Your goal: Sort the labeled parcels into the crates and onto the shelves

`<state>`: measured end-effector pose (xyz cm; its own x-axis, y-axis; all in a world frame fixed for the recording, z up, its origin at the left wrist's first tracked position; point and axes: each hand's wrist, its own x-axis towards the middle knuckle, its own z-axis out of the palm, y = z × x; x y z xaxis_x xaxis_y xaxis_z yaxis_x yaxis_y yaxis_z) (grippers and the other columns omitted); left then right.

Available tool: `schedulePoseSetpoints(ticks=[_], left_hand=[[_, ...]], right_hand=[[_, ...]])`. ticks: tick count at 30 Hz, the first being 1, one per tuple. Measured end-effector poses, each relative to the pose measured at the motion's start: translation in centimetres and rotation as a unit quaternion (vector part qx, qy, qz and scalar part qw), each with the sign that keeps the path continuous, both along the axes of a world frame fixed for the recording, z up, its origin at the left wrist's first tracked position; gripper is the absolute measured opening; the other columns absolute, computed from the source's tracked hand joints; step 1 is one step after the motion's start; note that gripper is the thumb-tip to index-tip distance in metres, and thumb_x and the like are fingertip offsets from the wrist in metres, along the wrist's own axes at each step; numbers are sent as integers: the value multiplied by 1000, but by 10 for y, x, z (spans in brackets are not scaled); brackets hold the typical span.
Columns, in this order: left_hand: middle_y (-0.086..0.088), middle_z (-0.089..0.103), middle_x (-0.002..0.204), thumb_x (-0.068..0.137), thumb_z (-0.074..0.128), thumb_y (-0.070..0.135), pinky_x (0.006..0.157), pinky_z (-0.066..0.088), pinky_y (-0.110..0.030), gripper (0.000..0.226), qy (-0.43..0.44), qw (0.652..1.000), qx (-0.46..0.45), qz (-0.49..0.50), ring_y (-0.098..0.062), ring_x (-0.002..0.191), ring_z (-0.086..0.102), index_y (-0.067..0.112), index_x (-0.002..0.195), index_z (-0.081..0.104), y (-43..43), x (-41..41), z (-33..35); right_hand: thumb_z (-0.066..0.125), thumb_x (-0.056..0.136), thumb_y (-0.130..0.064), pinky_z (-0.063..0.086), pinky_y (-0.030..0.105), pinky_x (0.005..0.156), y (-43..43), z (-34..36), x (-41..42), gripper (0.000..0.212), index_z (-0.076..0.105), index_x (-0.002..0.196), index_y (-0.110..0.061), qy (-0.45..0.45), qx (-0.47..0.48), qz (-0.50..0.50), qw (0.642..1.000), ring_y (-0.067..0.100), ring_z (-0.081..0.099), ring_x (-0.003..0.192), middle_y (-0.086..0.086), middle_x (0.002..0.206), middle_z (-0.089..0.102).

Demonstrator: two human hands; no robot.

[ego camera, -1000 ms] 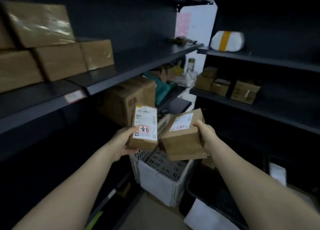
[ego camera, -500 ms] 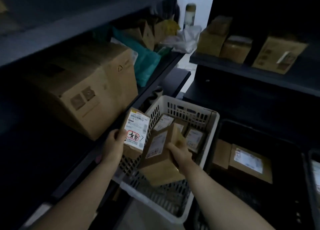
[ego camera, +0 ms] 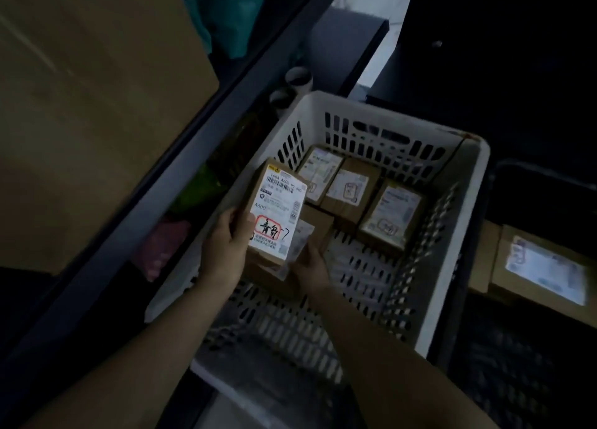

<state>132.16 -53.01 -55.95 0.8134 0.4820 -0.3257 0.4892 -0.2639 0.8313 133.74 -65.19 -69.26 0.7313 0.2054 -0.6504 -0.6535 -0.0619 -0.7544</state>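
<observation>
1. Under your left hand (ego camera: 226, 251), a white slotted crate (ego camera: 355, 105) is sitting low between dark shelving in a dim storeroom.
2. That hand's fingers and thumb are wrapping round a labelled parcel (ego camera: 276, 215), holding it label-up over the crate's near-left part.
3. Just right of it and lower, your right hand (ego camera: 311, 267) is gripping the near end of a second parcel (ego camera: 318, 226), which is sitting low inside the crate and partly hidden by the first.
4. Beyond both hands, three more parcels (ego camera: 350, 186) are lying label-up near the crate's far wall.
5. Left of your left hand, a dark shelf edge (ego camera: 193, 131) is running diagonally, carrying a large cardboard box (ego camera: 97, 105) and a teal bag (ego camera: 226, 15).
6. Right of your right hand, a black crate (ego camera: 533, 176) is standing beside the white one, holding another parcel (ego camera: 542, 273).
</observation>
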Motion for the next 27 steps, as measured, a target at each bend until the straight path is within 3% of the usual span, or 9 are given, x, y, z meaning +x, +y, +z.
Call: schedulePoseSetpoints(ticks=[4,7,10,13,15,17,21,24,27], left_hand=[[-5,62,104,97,48,31,73,49,-30,36,29,999,5,-24,-23,94,62,14,128,50,-1,-5,-21],[-3,60,106,98,45,32,66,46,-25,39,50,998,-18,-39,-16,86,58,15,133,46,-6,-11,-24],[-8,60,113,98,45,34,78,50,-34,44,54,996,-64,-33,-21,92,60,16,137,39,-11,-19,-15],[-7,57,117,98,44,32,79,49,-37,46,50,993,-104,-31,-23,97,58,15,140,35,-18,-27,-2],[-6,54,116,99,43,28,80,49,-38,41,36,990,-132,-35,-22,97,56,14,138,36,-26,-31,12],[-8,53,118,99,44,24,80,52,-43,37,21,985,-161,-49,-25,98,56,14,134,38,-37,-33,27],[1,58,109,98,45,34,91,50,-49,27,12,980,-121,-156,-22,97,60,26,124,44,-65,-34,52],[-1,58,117,99,39,40,98,43,-44,29,-13,968,-54,-243,-22,111,55,25,121,51,-97,-32,68],[-4,57,113,99,45,29,90,41,-34,27,-37,941,38,-334,-20,108,53,14,119,54,-139,-28,77]], right_hand=[[48,96,4,31,30,108,-1,-1,9,68,15,153,-15,-40,-91,77,992,29,34,138,11,153,31],[50,97,0,43,22,96,-12,9,9,51,35,145,-8,-52,-84,62,993,26,46,129,9,139,47],[49,100,-11,45,32,93,-23,36,12,36,51,135,-3,-18,-94,-17,995,33,53,123,17,133,56],[42,101,-41,44,41,101,-34,76,11,49,47,139,-11,20,-51,-69,996,30,51,124,11,139,53],[39,100,-50,54,32,77,-43,107,3,49,53,133,-15,34,39,-73,996,23,63,103,7,122,63],[47,99,-40,54,22,58,-52,131,-7,38,53,129,-17,1,86,-45,995,13,67,81,3,104,67],[65,91,-21,58,33,81,-88,168,-22,55,41,140,-13,-89,69,-84,990,24,68,97,13,123,64],[66,91,-25,57,32,83,-140,198,-34,54,41,137,-17,-150,8,-141,979,22,68,98,10,122,63],[67,89,-32,56,34,88,-206,219,-55,67,34,146,-22,-197,-71,-196,958,16,66,100,0,125,59]])
